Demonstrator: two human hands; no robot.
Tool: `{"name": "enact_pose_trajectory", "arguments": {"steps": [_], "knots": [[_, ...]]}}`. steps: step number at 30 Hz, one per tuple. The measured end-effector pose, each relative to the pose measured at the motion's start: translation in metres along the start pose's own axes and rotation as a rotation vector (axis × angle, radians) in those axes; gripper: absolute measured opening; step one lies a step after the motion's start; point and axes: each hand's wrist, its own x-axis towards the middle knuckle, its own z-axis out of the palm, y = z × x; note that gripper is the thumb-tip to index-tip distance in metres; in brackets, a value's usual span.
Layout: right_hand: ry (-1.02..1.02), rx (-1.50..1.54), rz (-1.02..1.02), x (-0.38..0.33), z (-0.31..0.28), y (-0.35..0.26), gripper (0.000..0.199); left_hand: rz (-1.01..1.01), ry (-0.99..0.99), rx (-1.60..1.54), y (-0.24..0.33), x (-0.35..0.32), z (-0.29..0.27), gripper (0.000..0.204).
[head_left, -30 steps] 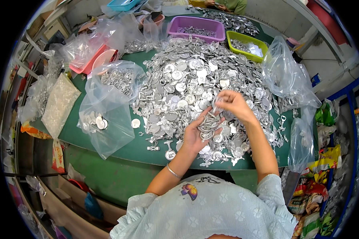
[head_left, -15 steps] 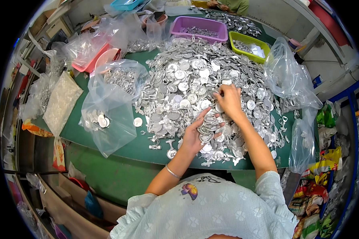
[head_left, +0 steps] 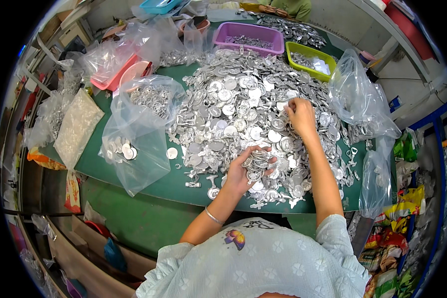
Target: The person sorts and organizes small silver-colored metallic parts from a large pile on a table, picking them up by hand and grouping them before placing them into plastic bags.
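A broad heap of silver-coloured metal pieces (head_left: 223, 107), many of them round medallions, covers the middle of the green table (head_left: 179, 174). My left hand (head_left: 243, 171) is at the near side of the heap, palm up, with its fingers curled round a handful of silver metal pieces (head_left: 258, 165), some of which look like open ovals. Farther up and to the right, my right hand (head_left: 301, 116) is over the heap, its fingers bent together at the surface. Whether a piece sits between those fingertips is too small to make out.
A purple bin (head_left: 248, 31) and a lime-green bin (head_left: 310, 62) with metal parts stand behind the heap. Clear plastic bags (head_left: 139, 164) lie to the left, another bag (head_left: 357, 94) to the right. Across the table sits another person (head_left: 295, 9), hands near more metal pieces.
My right hand has moved right and slightly away from my left hand, over another part of the heap. The left hand stays nearly in place, its fingers more curled round the handful.
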Motion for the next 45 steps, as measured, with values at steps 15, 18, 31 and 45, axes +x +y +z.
{"name": "enact_pose_trajectory", "arguments": {"steps": [15,18,31,45], "knots": [[0.172,0.613,-0.146,0.007,0.003,-0.001,0.016,0.081,0.058,0.111,-0.004,0.009,0.014,0.04],[0.258,0.414,-0.631,-0.035,-0.013,-0.03,0.011,0.11,0.116,0.148,-0.001,0.014,0.023,0.05],[0.021,0.276,-0.652,0.004,0.039,-0.061,0.035,0.077,0.167,0.052,0.006,0.001,0.016,0.035],[-0.208,1.056,0.066,-0.025,0.009,-0.058,0.014,0.144,0.091,0.02,0.008,-0.017,0.017,0.05]]}}
